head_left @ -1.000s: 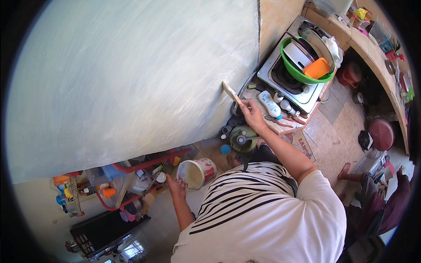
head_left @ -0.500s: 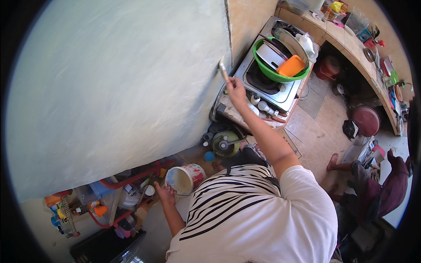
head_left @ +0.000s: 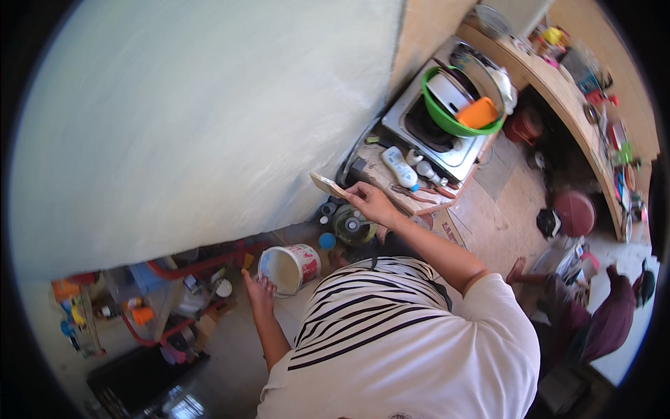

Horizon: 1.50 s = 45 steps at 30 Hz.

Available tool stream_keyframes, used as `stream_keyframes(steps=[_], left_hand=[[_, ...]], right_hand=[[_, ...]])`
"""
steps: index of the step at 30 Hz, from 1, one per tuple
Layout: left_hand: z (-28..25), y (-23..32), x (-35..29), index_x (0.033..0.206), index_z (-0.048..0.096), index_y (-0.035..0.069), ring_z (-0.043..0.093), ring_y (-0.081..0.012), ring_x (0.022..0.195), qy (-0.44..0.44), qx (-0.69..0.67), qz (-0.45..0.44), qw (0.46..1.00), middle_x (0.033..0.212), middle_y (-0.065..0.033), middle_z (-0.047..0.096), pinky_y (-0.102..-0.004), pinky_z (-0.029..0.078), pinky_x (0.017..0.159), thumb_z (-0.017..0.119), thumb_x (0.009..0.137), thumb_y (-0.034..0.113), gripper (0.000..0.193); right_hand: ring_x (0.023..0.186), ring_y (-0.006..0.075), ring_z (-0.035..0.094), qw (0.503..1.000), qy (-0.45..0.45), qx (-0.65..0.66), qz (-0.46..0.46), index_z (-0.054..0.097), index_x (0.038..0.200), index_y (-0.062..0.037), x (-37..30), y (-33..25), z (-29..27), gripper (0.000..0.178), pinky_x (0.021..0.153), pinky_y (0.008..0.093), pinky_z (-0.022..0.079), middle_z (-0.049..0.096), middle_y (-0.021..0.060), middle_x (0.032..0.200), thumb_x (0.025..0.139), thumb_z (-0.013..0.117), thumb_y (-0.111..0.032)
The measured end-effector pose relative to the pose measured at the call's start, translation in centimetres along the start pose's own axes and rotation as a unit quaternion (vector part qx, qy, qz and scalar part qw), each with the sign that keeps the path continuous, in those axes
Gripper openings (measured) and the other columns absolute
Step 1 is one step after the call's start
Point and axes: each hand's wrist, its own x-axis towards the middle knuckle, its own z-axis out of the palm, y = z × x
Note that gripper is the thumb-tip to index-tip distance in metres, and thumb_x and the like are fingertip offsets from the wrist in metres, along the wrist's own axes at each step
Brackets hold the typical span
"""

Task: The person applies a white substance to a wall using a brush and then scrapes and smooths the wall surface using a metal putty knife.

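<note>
Since the earlier frame, right hand (head_left: 373,202) and paintbrush (head_left: 328,185) have dropped down the pale wall (head_left: 209,119), off its right edge. Right grip closed on the brush handle. Left hand (head_left: 258,290) holds a white paint bucket (head_left: 289,269) by its rim, below the wall. Stove (head_left: 436,129) with green basin (head_left: 460,105) right of the wall.

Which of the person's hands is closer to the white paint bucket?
Left. The left hand grips the white paint bucket at its rim; the right hand holds a paintbrush up near the wall.
</note>
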Motion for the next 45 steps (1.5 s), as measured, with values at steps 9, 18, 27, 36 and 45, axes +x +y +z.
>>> stream_keyframes(steps=[9,18,27,36,45], left_hand=[[-0.9,1.2,-1.4,0.1,0.055,0.006,0.034,-0.0112,0.047,-0.058,-0.01,0.066,0.996,0.064,0.0033,0.039,-0.0296,0.035,0.048,0.034,0.097,0.077,0.074],[-2.6,3.5,-3.6,0.105,0.053,0.004,0.037,-0.011,0.046,-0.091,-0.055,0.101,0.989,0.066,0.0019,0.043,-0.0292,0.036,0.047,0.032,0.1,0.074,0.073],[-4.7,5.5,-5.1,0.108,0.052,0.002,0.041,-0.0115,0.045,-0.127,-0.058,0.12,0.983,0.068,-0.0001,0.046,-0.0298,0.039,0.045,0.031,0.096,0.078,0.08],[-6.4,6.8,-7.1,0.11,0.053,0.001,0.041,-0.0128,0.049,-0.157,-0.07,0.143,0.975,0.074,-0.0012,0.047,-0.0313,0.041,0.048,0.028,0.096,0.08,0.083],[-8.0,7.2,-8.7,0.104,0.049,0.003,0.043,-0.0117,0.044,-0.168,-0.099,0.151,0.969,0.071,-0.0014,0.049,-0.0299,0.041,0.045,0.026,0.096,0.08,0.081]], right_hand=[[0.082,0.0196,0.069,0.965,-0.238,-0.106,0.014,0.066,0.125,-0.0011,-3.7,-8.6,4.1,0.037,0.078,0.0342,0.055,0.072,0.0152,0.093,0.093,0.065,-0.022],[0.069,0.0183,0.071,0.933,-0.328,-0.142,-0.033,0.067,0.121,0.0012,-5.6,-14.4,13.7,0.033,0.065,0.034,0.056,0.072,0.0139,0.081,0.099,0.059,-0.022],[0.082,0.0449,0.068,0.878,-0.323,-0.275,-0.221,0.071,0.096,0.0036,-3.4,-9.8,26.3,0.032,0.078,0.0473,0.055,0.069,0.0279,0.084,0.09,0.062,-0.027],[0.095,0.0391,0.072,0.77,-0.379,-0.462,-0.223,0.074,0.096,0.0018,-1.2,-8.2,35.2,0.031,0.088,0.0446,0.056,0.072,0.0258,0.095,0.09,0.06,-0.026],[0.114,0.0294,0.068,0.635,-0.446,-0.595,-0.21,0.073,0.112,0.0003,-3.2,-12.6,37.8,0.031,0.096,0.0382,0.053,0.07,0.0205,0.119,0.086,0.067,-0.015]])
